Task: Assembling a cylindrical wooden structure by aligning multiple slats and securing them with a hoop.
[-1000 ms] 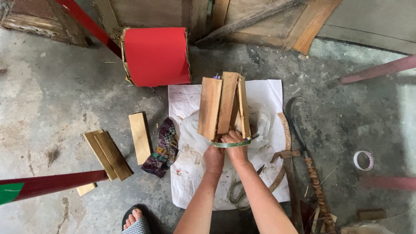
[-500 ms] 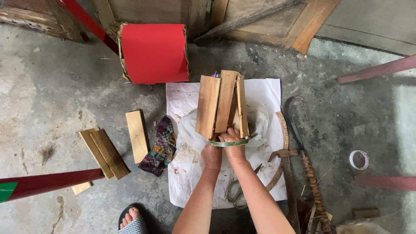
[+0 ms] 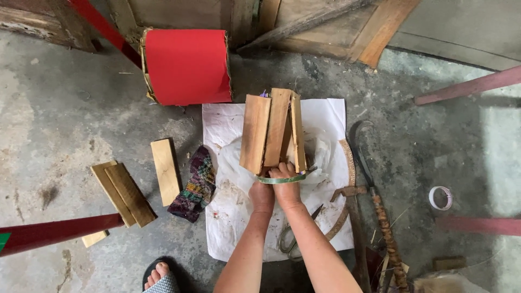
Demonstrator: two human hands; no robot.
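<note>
Wood slats upright on white sheet, green band round their base. Left hand & right hand both grasp band/slats. Scissors near wrists. Spare boards, folded cloth left; sickle, tape roll right; red roll behind.

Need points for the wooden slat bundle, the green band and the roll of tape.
wooden slat bundle (image 3: pixel 271 130), head view, face of the middle slat.
green band (image 3: pixel 282 179), head view, front arc by the hands.
roll of tape (image 3: pixel 440 197), head view, its rim.
</note>
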